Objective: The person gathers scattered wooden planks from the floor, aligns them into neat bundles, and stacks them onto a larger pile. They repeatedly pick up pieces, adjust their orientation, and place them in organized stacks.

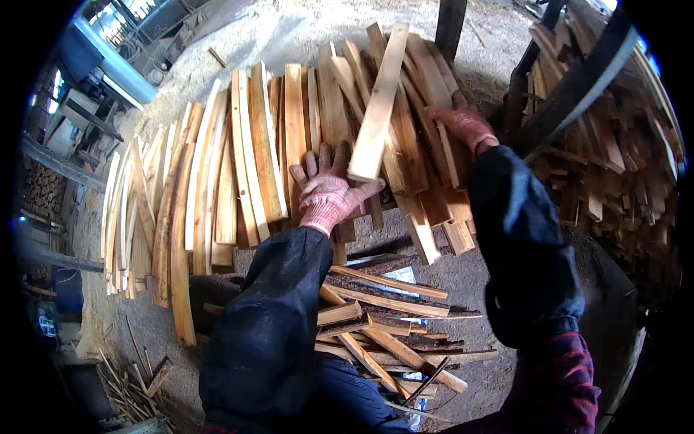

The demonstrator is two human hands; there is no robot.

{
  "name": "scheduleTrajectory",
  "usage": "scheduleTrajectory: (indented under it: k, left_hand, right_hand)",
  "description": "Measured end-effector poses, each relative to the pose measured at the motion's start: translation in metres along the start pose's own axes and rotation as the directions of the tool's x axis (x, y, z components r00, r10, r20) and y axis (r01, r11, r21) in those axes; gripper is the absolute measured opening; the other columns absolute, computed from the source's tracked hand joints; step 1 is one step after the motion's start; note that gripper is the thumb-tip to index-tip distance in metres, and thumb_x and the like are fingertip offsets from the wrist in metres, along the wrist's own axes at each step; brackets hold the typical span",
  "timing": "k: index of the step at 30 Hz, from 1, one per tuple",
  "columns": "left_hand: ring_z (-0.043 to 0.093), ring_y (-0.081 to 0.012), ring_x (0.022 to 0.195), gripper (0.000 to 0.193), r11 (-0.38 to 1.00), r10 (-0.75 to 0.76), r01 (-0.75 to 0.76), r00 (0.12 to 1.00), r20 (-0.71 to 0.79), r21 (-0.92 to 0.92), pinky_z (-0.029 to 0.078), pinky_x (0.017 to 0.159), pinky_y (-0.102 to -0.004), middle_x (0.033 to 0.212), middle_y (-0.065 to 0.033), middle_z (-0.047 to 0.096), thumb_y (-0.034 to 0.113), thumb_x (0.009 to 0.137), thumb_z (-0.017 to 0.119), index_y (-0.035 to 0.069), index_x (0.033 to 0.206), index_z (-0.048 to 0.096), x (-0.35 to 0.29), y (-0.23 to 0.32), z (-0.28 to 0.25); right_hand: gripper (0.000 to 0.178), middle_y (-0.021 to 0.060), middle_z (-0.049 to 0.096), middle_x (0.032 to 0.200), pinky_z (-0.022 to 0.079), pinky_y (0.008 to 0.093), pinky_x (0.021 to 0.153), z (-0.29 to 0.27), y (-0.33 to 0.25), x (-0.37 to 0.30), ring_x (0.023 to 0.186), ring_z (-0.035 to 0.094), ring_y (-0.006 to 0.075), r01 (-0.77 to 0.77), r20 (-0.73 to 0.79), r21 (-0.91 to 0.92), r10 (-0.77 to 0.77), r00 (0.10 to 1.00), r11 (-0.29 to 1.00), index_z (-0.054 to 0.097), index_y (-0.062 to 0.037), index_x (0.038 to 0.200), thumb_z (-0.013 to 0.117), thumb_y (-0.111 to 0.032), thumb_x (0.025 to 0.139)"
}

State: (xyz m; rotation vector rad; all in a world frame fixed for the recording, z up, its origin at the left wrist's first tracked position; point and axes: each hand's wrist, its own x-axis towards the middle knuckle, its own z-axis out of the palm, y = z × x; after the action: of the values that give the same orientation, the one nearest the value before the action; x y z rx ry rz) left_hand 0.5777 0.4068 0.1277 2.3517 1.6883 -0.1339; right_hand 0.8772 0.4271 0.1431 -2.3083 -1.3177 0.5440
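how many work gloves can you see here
2: one glove on the left hand, spread over the middle planks; the other on the right hand, toward their right side. Any beneath the wood would be hidden.

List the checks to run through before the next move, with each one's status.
1. Left hand open, fingers spread: ok.
2. Right hand firmly gripping at the right side of the wooden slats: cannot tell.
3. Gloves on both hands: ok.
4. Slat ends even: not ok, staggered.
5. Pale board in line: not ok, slanting on top.
6. Floor free of offcuts: not ok, scattered.
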Motion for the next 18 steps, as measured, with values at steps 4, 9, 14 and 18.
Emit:
scheduleTrajectory:
  k: [4,9,14,18]
  left_hand:
    - [0.034,-0.0265,0.061,0.059,0.782,0.401,-0.125,0.850,-0.340,0.610,0.026,0.050,-0.0428,0.074,-0.0113,0.037,0.047,0.092,0.036,0.034,0.147,0.021,0.004,-0.077,0.063]
    - [0.047,-0.0290,0.065,0.054,0.921,0.276,-0.339,0.915,-0.293,-0.193,0.040,0.055,-0.0439,0.077,-0.0121,0.048,0.045,0.089,0.045,0.026,0.138,0.034,0.009,-0.034,0.082]
    - [0.055,-0.0315,0.099,0.057,0.721,0.421,-0.655,0.673,-0.608,-0.225,0.046,0.086,-0.0487,0.111,-0.0138,0.056,0.053,0.084,0.052,0.012,0.124,0.048,-0.061,-0.009,0.116]
    - [0.060,-0.0307,0.089,0.062,0.732,0.403,-0.433,0.898,-0.178,-0.526,0.051,0.082,-0.0467,0.094,-0.0214,0.060,0.053,0.080,0.054,-0.003,0.104,0.059,-0.200,-0.071,0.063]
  right_hand:
    - [0.076,0.0176,0.050,0.134,0.036,0.0342,0.103,0.055,-0.002,0.027,0.124,0.047,0.0249,0.077,0.420,0.441,-0.281,0.863,0.894,0.047,-0.0006,0.133,0.058,-0.056,0.082]
    - [0.074,0.0133,0.044,0.139,0.028,0.0395,0.109,0.056,0.065,0.065,0.129,0.039,0.0273,0.603,0.186,0.268,-0.655,0.732,0.751,0.042,-0.0048,0.138,0.031,-0.062,0.093]
    - [0.069,0.0139,0.047,0.132,0.031,0.0398,0.105,0.045,0.029,0.006,0.124,0.043,0.0278,0.488,0.079,-0.196,-0.483,0.872,0.850,0.045,-0.0049,0.134,0.034,-0.059,0.092]
    - [0.066,0.0144,0.050,0.127,0.033,0.0401,0.102,0.030,0.013,-0.001,0.119,0.045,0.0283,0.506,0.045,-0.282,-0.515,0.856,0.815,0.048,-0.0051,0.131,0.037,-0.057,0.091]
